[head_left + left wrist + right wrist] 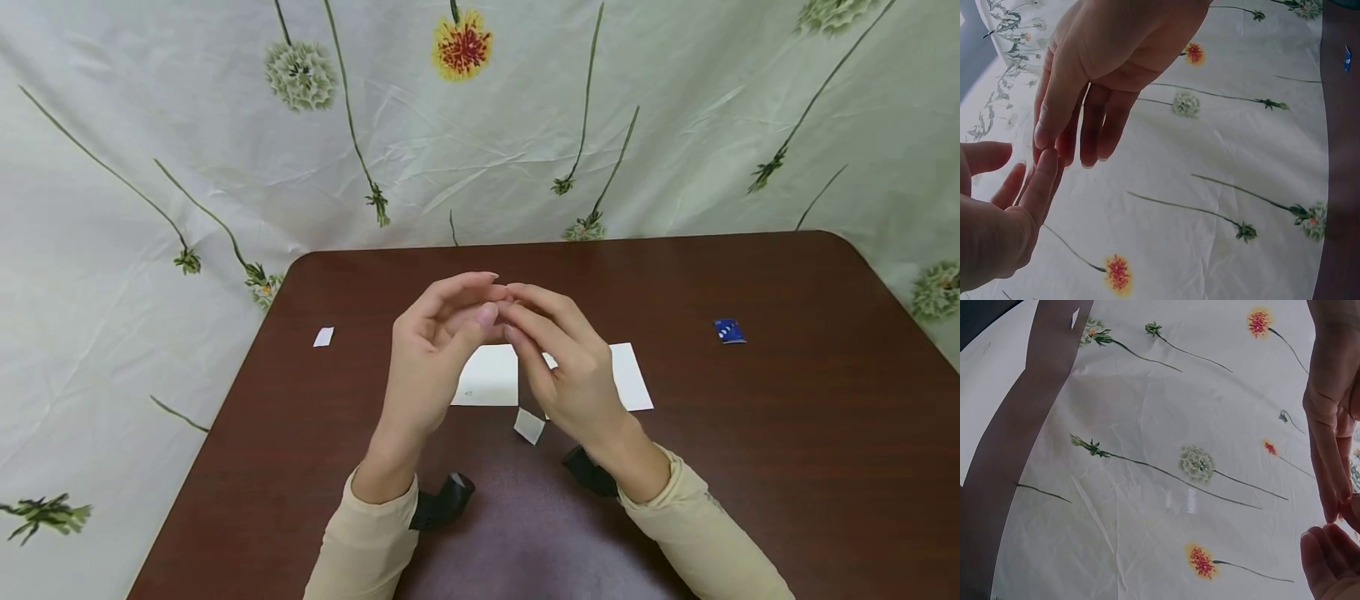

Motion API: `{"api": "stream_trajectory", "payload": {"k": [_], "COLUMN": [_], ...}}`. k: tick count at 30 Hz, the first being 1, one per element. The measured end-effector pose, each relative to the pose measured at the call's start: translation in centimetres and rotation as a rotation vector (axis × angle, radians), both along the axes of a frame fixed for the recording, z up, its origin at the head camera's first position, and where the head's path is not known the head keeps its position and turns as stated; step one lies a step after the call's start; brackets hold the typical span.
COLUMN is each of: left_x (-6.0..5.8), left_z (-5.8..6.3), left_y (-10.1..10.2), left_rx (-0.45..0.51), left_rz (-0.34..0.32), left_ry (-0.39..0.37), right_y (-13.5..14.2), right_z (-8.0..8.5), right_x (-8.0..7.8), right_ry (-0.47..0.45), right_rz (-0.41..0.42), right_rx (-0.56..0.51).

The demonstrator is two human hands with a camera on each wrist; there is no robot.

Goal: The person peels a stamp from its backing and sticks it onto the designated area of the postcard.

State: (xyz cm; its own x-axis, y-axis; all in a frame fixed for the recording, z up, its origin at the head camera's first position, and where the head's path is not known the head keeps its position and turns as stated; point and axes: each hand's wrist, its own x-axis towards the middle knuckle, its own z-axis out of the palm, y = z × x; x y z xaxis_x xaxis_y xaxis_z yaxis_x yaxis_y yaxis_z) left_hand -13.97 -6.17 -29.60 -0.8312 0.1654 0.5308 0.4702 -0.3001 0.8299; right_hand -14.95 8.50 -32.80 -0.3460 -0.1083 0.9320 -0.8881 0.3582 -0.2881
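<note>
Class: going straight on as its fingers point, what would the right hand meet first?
The right hand would probably meet the left hand, directly ahead; depth leaves it unclear whether they touch now.

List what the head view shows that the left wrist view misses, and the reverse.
Head view only: flat white paper, a small white scrap and a small off-white square piece on the dark-brown table, plus cream fabric sleeves.
Left wrist view only: a plain blue-grey area beyond the white flower-printed cloth.
Both: the bare left hand meeting the bare right hand, a small blue packet, and that table and cloth.
</note>
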Motion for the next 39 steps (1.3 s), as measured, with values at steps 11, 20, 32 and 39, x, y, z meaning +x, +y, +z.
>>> {"api": "stream_trajectory", "payload": {"k": [11, 20, 32, 39], "left_x": [-1.1, -3.1, -5.0, -5.1], "left_z": [-0.5, -1.5, -2.6, -2.9], "left_y": [-0.2, -0.8, -1.3, -1.2], "left_rx": [-0.056, -0.101, -0.172, -0.191], "left_rz": [0.011, 0.048, 0.12, 0.125], "left_ry": [-0.099, -0.195, -0.215, -0.21], "right_y": [0.4, 0.4, 0.9, 0.6], "right_z": [-0.2, -1.3, -2.9, -4.7], "right_x": [-0.7, -1.8, -2.9, -3.6], "right_ry": [-0.106, -0.204, -0.876, -1.076], "right_rz": [0.02, -0.022, -0.149, -0.006], "right_rx": [0.001, 0.073, 0.756, 1.173]}}
